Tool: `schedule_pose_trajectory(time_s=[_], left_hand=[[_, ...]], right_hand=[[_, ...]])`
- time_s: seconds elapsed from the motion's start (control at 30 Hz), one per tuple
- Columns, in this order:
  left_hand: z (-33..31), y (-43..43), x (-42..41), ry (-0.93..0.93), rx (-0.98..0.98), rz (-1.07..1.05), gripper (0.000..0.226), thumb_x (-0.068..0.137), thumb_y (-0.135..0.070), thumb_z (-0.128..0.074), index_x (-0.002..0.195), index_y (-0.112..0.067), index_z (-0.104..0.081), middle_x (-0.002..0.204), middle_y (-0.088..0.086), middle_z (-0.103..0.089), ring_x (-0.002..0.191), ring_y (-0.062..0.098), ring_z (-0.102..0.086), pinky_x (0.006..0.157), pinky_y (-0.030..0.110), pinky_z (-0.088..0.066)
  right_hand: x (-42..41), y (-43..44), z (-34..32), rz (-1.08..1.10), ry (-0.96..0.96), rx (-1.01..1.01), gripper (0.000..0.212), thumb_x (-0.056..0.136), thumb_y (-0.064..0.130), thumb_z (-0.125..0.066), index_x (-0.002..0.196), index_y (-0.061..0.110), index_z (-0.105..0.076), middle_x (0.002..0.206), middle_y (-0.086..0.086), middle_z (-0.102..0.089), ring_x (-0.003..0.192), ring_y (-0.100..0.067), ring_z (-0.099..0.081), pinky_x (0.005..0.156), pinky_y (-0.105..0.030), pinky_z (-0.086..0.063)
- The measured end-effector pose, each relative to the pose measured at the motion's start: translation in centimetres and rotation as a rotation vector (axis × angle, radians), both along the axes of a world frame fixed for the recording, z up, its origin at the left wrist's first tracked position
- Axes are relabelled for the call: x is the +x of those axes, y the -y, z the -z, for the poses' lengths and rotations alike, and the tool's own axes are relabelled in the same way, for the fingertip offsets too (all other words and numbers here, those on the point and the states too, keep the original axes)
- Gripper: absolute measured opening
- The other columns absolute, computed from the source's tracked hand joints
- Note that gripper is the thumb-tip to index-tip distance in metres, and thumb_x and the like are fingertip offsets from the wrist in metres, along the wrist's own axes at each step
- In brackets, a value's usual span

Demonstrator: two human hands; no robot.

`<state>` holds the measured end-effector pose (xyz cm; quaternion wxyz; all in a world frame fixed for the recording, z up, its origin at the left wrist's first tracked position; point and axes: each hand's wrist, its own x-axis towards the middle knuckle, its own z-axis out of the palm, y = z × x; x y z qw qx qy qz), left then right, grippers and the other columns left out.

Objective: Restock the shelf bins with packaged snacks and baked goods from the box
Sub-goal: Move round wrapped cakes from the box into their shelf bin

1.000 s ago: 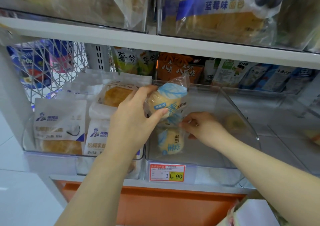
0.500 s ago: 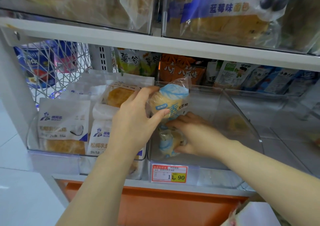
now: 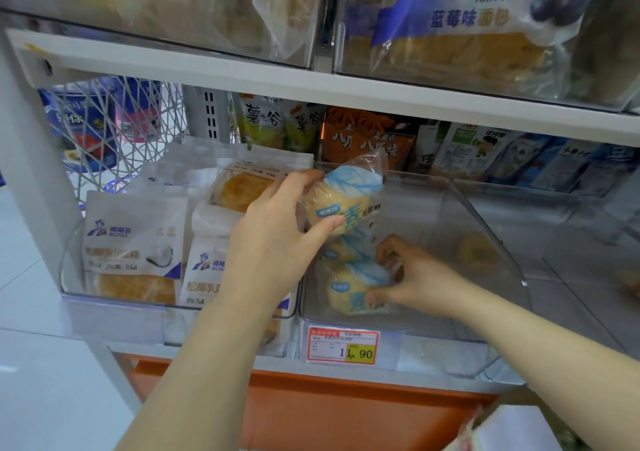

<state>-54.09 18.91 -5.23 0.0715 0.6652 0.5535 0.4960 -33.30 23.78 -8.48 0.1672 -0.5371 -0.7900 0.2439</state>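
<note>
My left hand (image 3: 277,236) grips a round bun in a clear blue-and-white wrapper (image 3: 346,197), held above the left side of the clear middle bin (image 3: 485,242). Inside that bin lies a second wrapped bun (image 3: 349,288) near the front wall, with part of a third one showing just behind it. My right hand (image 3: 412,277) reaches into the bin and pinches the front bun's wrapper at its right side.
The left clear bin (image 3: 104,298) holds white bread packages (image 3: 135,242). A price tag reading 11.90 (image 3: 343,345) sits on the shelf edge. Snack bags stand behind the bins, bread bins fill the upper shelf, and an orange panel (image 3: 346,412) lies below.
My right hand has shifted the lower bun inside the bin and now pinches it near the front wall. My left hand keeps its bun in about the same place.
</note>
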Motion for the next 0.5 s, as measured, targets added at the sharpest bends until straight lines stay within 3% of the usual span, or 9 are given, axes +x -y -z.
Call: schedule_pose_trajectory(time_s=[0.2, 0.37, 0.5], left_hand=[[0.0, 0.2, 0.0, -0.014, -0.002, 0.0, 0.054, 0.078, -0.037, -0.074, 0.128, -0.026, -0.054, 0.115, -0.007, -0.063, 0.103, 0.015, -0.059, 0.08, 0.042, -0.052], [-0.1, 0.1, 0.0, -0.045, -0.027, 0.013, 0.055, 0.079, -0.037, -0.074, 0.129, -0.027, -0.053, 0.115, -0.007, -0.062, 0.103, 0.016, -0.058, 0.08, 0.044, -0.053], [-0.3, 0.1, 0.3, -0.08, -0.044, 0.018, 0.056, 0.078, -0.037, -0.074, 0.129, -0.027, -0.053, 0.112, -0.006, -0.063, 0.1, 0.017, -0.059, 0.08, 0.04, -0.051]], right_hand=[[-1.7, -1.6, 1.6, 0.09, 0.005, 0.007, 0.052, 0.063, 0.033, -0.087, 0.095, 0.024, -0.047, 0.092, 0.006, -0.05, 0.07, 0.0, -0.045, 0.052, -0.009, -0.035], [-0.4, -1.2, 0.8, 0.055, 0.087, -0.009, 0.069, 0.059, 0.047, -0.086, 0.109, 0.034, -0.04, 0.092, 0.018, -0.044, 0.076, 0.004, -0.046, 0.064, -0.019, -0.04], [1.1, -0.1, -1.0, 0.094, -0.012, -0.01, 0.068, 0.066, 0.041, -0.083, 0.115, 0.038, -0.037, 0.106, 0.006, -0.05, 0.087, -0.004, -0.052, 0.077, -0.021, -0.048]])
